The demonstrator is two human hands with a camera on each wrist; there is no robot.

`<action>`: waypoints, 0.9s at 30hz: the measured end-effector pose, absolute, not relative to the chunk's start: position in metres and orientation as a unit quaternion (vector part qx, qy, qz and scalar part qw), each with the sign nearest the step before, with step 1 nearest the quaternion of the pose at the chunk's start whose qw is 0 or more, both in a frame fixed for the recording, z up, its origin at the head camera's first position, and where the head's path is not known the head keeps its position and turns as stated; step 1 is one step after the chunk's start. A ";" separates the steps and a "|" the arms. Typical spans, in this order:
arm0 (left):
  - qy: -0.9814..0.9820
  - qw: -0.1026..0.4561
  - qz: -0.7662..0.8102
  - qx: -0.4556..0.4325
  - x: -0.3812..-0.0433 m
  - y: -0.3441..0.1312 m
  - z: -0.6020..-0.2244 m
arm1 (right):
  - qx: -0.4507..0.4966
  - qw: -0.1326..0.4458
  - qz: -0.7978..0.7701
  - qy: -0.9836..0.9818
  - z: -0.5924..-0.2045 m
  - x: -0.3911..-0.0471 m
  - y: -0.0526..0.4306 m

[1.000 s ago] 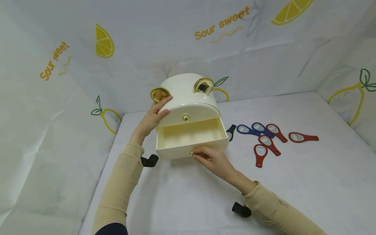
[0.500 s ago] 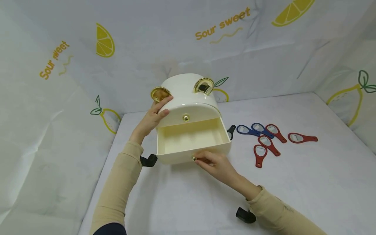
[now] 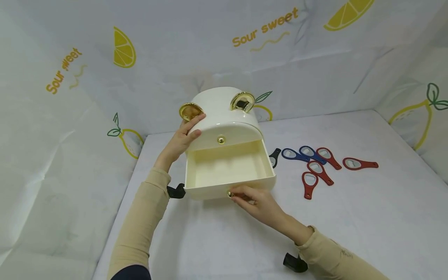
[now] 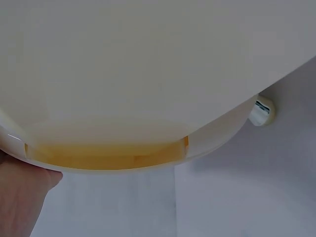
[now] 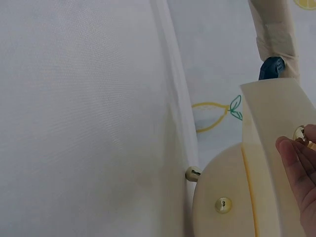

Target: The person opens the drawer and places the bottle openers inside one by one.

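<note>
While the right hand (image 3: 259, 205) pinches the lower gold knob (image 3: 230, 194), the drawer (image 3: 206, 193) stands drawn well out of the rounded white box (image 3: 220, 101), its pale inner floor on show. Box upright on the white table cloth (image 3: 224, 249), near the back wall sheet (image 3: 210, 46). Shell looks like glossy plastic: probably light, stiff, slightly slippery, apt to skid if pulled one-handed. Best hold on the drawer is the knob, taken straight and level; thin side walls might bow if squeezed.

Right thumb and forefinger are closed together on the knob, other fingers gathered behind and partly hidden. Left hand (image 3: 178, 144) lies spread against the box's left shoulder, thumb by the front edge, forefinger extended just below the left gold ear (image 3: 191, 112); other fingers hidden, cannot tell how they lie. Sound place to brace; ears look a poorer grip, likely easier to snap or smear.

Farther out: upper gold knob (image 3: 221, 139) above the drawer opening, right gold ear (image 3: 243, 102) over it. To the right, flat oval-headed pieces with handles: four red pieces (image 3: 308, 193), two blue pieces (image 3: 301, 157), one black piece (image 3: 276, 153) part-hidden by the drawer
</note>
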State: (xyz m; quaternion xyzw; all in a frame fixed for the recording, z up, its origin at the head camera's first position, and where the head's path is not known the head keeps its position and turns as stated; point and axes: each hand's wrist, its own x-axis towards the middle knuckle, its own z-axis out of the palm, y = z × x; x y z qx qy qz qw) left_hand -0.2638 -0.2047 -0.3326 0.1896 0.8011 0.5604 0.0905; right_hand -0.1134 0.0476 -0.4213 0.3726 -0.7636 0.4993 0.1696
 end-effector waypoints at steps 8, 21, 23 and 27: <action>0.799 0.097 0.562 0.192 -0.264 -0.204 -0.331 | 0.373 0.164 0.480 -0.777 -0.415 -0.111 0.061; 0.798 0.099 0.565 0.185 -0.247 -0.197 -0.315 | 0.365 0.310 0.496 -0.724 -0.430 -0.115 0.122; 0.797 0.098 0.566 0.185 -0.247 -0.197 -0.315 | 0.341 0.317 0.485 -0.740 -0.434 -0.116 0.134; 0.797 0.096 0.567 0.185 -0.247 -0.197 -0.315 | 0.274 0.311 0.446 -0.793 -0.439 -0.118 0.160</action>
